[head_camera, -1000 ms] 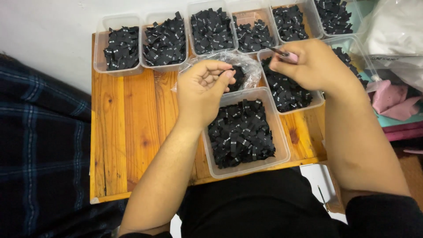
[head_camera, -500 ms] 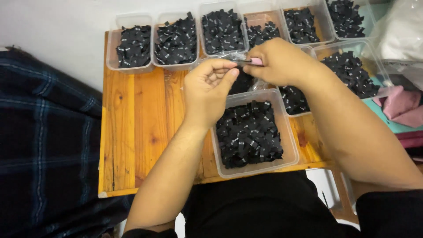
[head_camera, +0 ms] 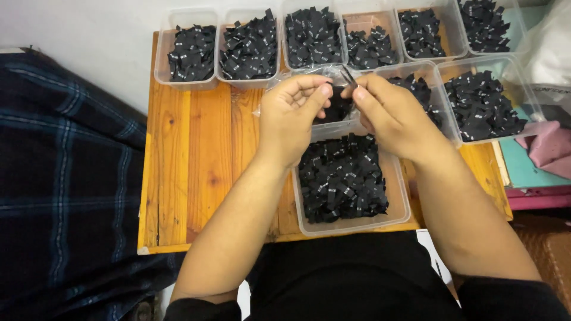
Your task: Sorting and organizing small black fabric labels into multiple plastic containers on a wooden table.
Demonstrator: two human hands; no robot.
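Note:
My left hand (head_camera: pixel 291 116) and my right hand (head_camera: pixel 389 113) meet above a small clear plastic bag (head_camera: pixel 279 83) that holds black fabric labels (head_camera: pixel 336 109). The left thumb and forefinger pinch the bag's upper edge. A thin metal tool (head_camera: pixel 349 77), like tweezers, sits in the right fingers with its tip at the bag's mouth. Just below the hands stands a clear plastic tub (head_camera: pixel 397 205) full of black labels (head_camera: pixel 342 178).
A row of clear tubs (head_camera: pixel 184 83) with black labels lines the far edge of the wooden table (head_camera: pixel 196 160). Two more tubs (head_camera: pixel 482 107) stand at the right. A dark plaid cloth (head_camera: pixel 65 178) lies left of the table, pink and teal items (head_camera: pixel 544 151) to the right.
My right hand moved left from the right-hand tub, carrying the thin tool, and now meets the left hand over the bag. The left hand stayed on the bag.

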